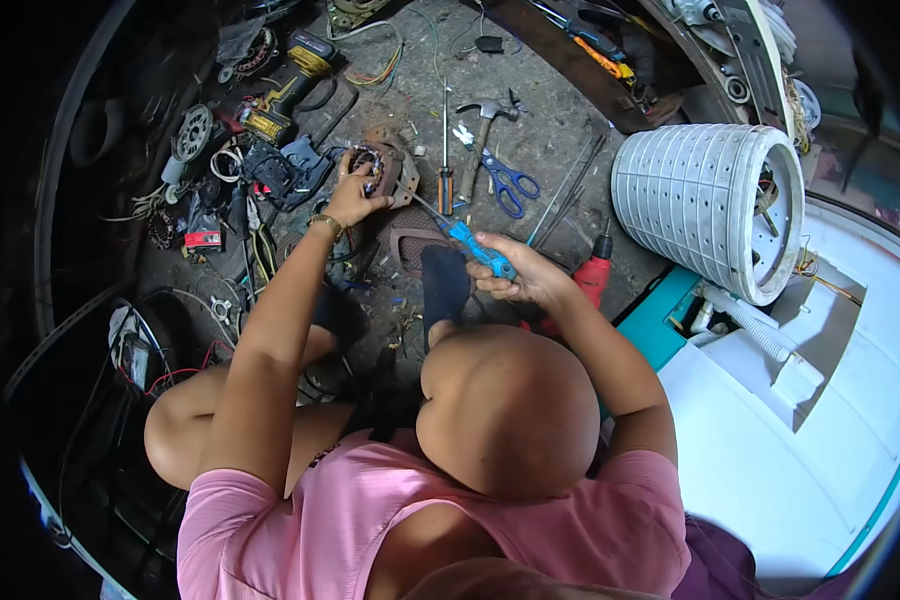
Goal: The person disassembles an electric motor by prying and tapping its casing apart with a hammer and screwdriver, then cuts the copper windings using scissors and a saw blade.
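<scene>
My left hand point(352, 195) grips a motor stator point(398, 172) with a rusty metal core and wire windings, on the floor ahead of me. Its fingers lie over the windings, hiding part of them. My right hand point(515, 272) is closed round the blue handle of a screwdriver point(478, 248). The shaft slants up and left, and its tip meets the stator's near side; the exact contact is too small to make out. Just right of the stator lie another screwdriver point(446, 185) with an orange and black handle, a claw hammer point(483, 125) and blue-handled scissors point(510, 185).
A yellow cordless drill point(288, 90), pliers point(261, 240) and loose motor parts crowd the left floor. On the right, a white perforated washing-machine drum point(685, 195) lies on its side near a white and teal machine body point(770, 470). A red drill point(592, 275) stands beside my right forearm.
</scene>
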The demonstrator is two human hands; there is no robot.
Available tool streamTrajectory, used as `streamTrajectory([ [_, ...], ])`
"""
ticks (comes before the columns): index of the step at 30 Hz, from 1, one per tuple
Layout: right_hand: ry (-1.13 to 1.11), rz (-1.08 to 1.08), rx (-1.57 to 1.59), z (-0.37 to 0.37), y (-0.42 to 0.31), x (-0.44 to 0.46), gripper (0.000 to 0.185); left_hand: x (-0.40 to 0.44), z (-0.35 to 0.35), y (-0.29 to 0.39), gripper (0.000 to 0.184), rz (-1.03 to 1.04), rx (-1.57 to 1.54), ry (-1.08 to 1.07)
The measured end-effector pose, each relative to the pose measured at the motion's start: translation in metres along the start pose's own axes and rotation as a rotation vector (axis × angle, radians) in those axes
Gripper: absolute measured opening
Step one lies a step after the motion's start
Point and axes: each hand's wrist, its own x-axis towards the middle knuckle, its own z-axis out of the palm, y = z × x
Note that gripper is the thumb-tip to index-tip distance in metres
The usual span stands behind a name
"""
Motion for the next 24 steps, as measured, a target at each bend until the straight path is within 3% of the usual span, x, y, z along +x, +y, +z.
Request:
streamTrajectory([
  [3,0.109,-0.089,-0.32,-0.005,0.01,0.006,0.036,-0.001,-0.009,0.013,0.05,0.025,-0.054,0.021],
  [4,0.282,-0.142,-0.539,0.009,0.012,0.003,0.041,0.001,-0.011,0.015,0.049,0.058,0.008,0.004],
  [7,0.336,-0.194,-0.668,0.003,0.026,0.011,0.044,0.002,-0.008,0.027,0.048,0.022,0.1,0.014],
  [8,0.512,-0.212,-0.826,0.002,0.034,0.016,0.04,0.005,-0.002,0.032,0.046,0.014,0.137,0.051],
  [11,0.686,-0.263,-1.811,0.038,0.032,-0.027,0.039,0.008,0.012,0.079,0.044,-0.182,0.403,0.018],
  [13,0.749,-0.411,-1.666,0.053,0.024,-0.074,0.038,0.008,0.026,0.07,0.039,-0.115,0.432,0.092],
  [15,1.062,-0.449,-1.535,0.053,0.015,-0.108,0.041,0.01,0.015,0.064,0.039,-0.095,0.449,-0.018],
  [17,1.367,-0.709,-1.536,0.004,0.013,-0.118,0.037,0.008,-0.003,0.062,0.04,-0.003,0.515,-0.12],
  [19,1.233,-0.805,-0.728,-0.022,0.014,-0.113,0.033,0.004,-0.016,0.05,0.04,0.137,0.591,-0.166],
  [22,1.091,-1.04,-0.514,-0.052,0.029,-0.078,0.036,-0.003,-0.028,0.042,0.036,0.236,0.585,-0.171],
  [24,1.151,-0.938,-0.714,-0.099,0.036,-0.05,0.051,-0.007,-0.036,0.046,0.032,0.283,0.594,-0.099],
])
